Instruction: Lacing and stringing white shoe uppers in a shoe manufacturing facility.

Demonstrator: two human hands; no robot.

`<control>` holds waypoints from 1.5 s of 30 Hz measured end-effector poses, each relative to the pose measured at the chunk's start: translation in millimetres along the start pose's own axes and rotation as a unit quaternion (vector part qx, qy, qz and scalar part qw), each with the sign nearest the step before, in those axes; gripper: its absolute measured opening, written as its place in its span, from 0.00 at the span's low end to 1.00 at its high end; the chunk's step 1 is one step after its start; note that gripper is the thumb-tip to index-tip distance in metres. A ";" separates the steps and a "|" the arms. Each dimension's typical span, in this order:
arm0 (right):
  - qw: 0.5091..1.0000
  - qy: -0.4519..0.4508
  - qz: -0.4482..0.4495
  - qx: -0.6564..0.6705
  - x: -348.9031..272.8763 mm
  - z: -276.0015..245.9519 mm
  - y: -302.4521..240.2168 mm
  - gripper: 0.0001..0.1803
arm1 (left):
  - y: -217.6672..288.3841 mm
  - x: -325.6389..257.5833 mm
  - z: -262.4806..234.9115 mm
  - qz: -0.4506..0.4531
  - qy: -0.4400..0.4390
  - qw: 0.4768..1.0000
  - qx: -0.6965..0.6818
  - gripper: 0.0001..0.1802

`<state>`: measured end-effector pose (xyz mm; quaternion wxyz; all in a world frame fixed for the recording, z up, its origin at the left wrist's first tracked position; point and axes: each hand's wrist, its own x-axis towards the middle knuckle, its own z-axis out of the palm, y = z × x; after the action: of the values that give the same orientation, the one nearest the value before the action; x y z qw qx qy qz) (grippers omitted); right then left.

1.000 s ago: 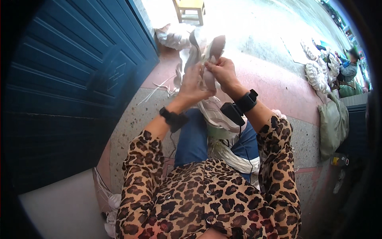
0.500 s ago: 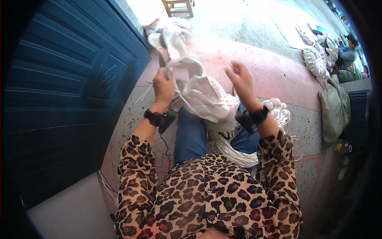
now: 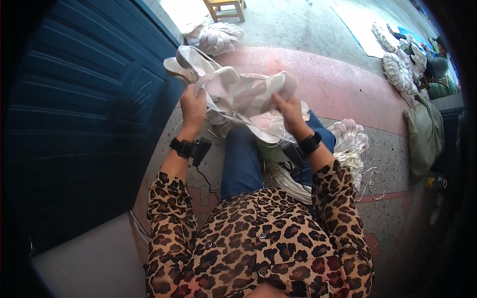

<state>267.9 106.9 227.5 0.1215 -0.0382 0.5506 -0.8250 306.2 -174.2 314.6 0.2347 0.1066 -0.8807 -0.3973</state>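
A loose cluster of white and pale pink shoe uppers hangs over my knees, joined by thin white straps or laces. At its left side my left hand is closed round part of the cluster. My right hand is closed at the right end, gripping the edge of one upper; its fingertips are slightly blurred. Each wrist wears a black strap with a small dark device. A hank of white cord lies between my thighs, partly under the right wrist device.
A blue panelled door stands close on my left. More bundled uppers lie ahead on the floor, others by my right knee. Far right are white bundles, a seated person and a green sack. A wooden stool stands ahead.
My right hand has come down and left from the air onto the uppers and grips one. My left hand has shifted slightly left. The uppers have spread out and lifted off my lap somewhat.
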 end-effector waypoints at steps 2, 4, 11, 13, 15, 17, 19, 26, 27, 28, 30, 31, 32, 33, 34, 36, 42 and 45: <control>0.995 -0.060 -0.073 -0.008 15.4 25.5 -30.2 0.09 | -0.4 13.3 -6.9 0.018 0.001 0.999 0.046 0.12; 0.997 -0.056 -0.052 -0.019 17.1 42.8 -45.2 0.10 | 7.3 22.2 -14.8 0.082 0.039 0.993 0.077 0.14; 0.996 -0.058 -0.046 0.044 -3.8 62.0 -64.3 0.13 | -32.9 -48.4 13.1 0.146 -0.184 0.968 0.087 0.33; 0.997 -0.067 -0.031 0.038 -2.9 56.2 -63.0 0.13 | -32.4 -60.3 47.3 0.146 -0.165 0.971 0.096 0.43; 0.997 -0.062 -0.025 0.035 -3.3 55.0 -63.0 0.13 | -36.5 -61.1 73.6 0.140 -0.150 0.973 0.102 0.52; 0.997 -0.048 -0.030 0.052 -10.0 72.7 -64.4 0.12 | -47.8 -48.5 86.9 0.133 -0.145 0.975 0.102 0.57; 0.998 -0.035 -0.025 0.055 -13.4 75.1 -66.9 0.12 | -53.7 -34.8 95.0 0.135 -0.153 0.976 0.076 0.60; 0.997 -0.025 -0.002 0.069 -4.2 72.3 -77.8 0.13 | -64.8 -4.4 110.2 0.111 -0.299 0.942 -0.106 0.54; 0.997 -0.017 -0.004 0.069 -1.8 74.6 -79.0 0.13 | -64.7 -2.3 113.1 0.098 -0.303 0.937 -0.143 0.51; 0.998 -0.010 -0.005 0.068 0.5 78.9 -81.1 0.13 | -64.2 -2.1 116.7 0.098 -0.278 0.942 -0.160 0.49; 0.998 -0.006 -0.011 0.061 6.6 79.3 -79.3 0.13 | -65.5 -0.7 120.0 0.093 -0.239 0.955 -0.150 0.46; 0.998 -0.009 -0.016 0.054 11.2 78.1 -77.3 0.13 | -67.3 0.6 119.7 0.088 -0.223 0.963 -0.125 0.46; 0.999 -0.013 -0.021 0.047 16.2 77.0 -75.1 0.13 | -69.0 1.1 120.0 0.082 -0.207 0.970 -0.099 0.45; 0.998 -0.047 -0.024 0.037 22.8 74.6 -73.4 0.13 | -72.2 -1.1 122.9 0.092 -0.178 0.971 -0.132 0.42; 0.996 -0.081 -0.026 0.027 29.9 68.4 -70.6 0.13 | -77.2 -2.3 122.0 0.044 -0.178 0.972 -0.144 0.40; 0.988 -0.154 -0.010 -0.029 38.1 51.4 -56.9 0.12 | -85.0 -3.0 117.1 -0.027 -0.169 0.972 -0.158 0.37; 0.945 -0.195 0.076 -0.251 62.7 20.2 76.6 0.21 | -94.5 -11.9 115.2 -0.116 -0.137 0.962 -0.205 0.31; 0.976 -0.141 0.068 -0.150 64.0 41.0 121.2 0.16 | -85.7 -8.8 113.2 -0.102 -0.125 0.971 -0.176 0.29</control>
<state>233.2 10.5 127.7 0.2460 -0.1344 0.6472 -0.7089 257.5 -154.0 182.5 0.0956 0.1023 -0.8035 -0.5785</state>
